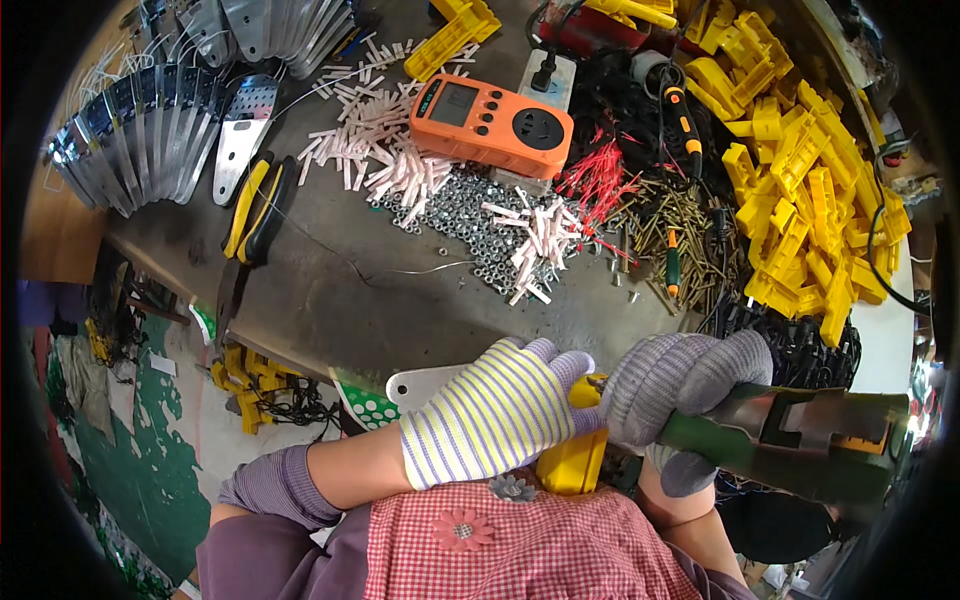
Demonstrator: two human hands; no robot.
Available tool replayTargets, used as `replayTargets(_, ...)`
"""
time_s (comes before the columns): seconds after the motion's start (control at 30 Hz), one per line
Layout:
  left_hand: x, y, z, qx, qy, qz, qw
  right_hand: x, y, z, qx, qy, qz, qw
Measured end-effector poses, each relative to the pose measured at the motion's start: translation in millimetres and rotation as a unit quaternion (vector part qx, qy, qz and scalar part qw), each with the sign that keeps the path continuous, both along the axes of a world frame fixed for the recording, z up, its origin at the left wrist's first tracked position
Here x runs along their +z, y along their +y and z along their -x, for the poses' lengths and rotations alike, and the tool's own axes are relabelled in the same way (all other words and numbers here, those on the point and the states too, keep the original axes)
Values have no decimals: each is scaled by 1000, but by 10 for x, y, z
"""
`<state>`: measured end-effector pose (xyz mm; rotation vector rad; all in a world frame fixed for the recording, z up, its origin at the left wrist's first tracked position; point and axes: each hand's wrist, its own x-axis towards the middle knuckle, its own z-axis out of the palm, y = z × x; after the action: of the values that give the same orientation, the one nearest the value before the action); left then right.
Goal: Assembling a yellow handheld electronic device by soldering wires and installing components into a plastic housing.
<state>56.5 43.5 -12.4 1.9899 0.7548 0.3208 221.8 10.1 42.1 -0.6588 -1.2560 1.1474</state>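
left hand (pixel 495 420) glove: white knit w/ yellow-lilac stripes | right hand (pixel 680 385) glove: grey-lilac knit | rectangular plastic meter (pixel 490 122): orange | moulded plastic clips (pixel 800 180): bright yellow | cloth apron (pixel 530 550): red-white check, flower appliqués

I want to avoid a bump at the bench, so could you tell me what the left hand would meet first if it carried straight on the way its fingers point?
The left hand points toward the person's right, and its fingertips already touch the yellow plastic part. Just beyond is the right hand, gripping the green tool, so it would probably meet that glove first, though depth is hard to judge.
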Motion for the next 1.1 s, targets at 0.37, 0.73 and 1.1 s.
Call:
replayTargets(0.37, 123, -12, 70, -118, 13, -259, 959, 143, -174, -80, -205, -318, 57, 924)
replayTargets(0.73, -84, 409, 681, 225, 65, -405, 884, -333, -425, -1199, -151, 414, 26, 897)
replayTargets(1.1, 114, 761, 484, 72, 240, -494, 832, -545, -466, -1085, -148, 451, 5, 880)
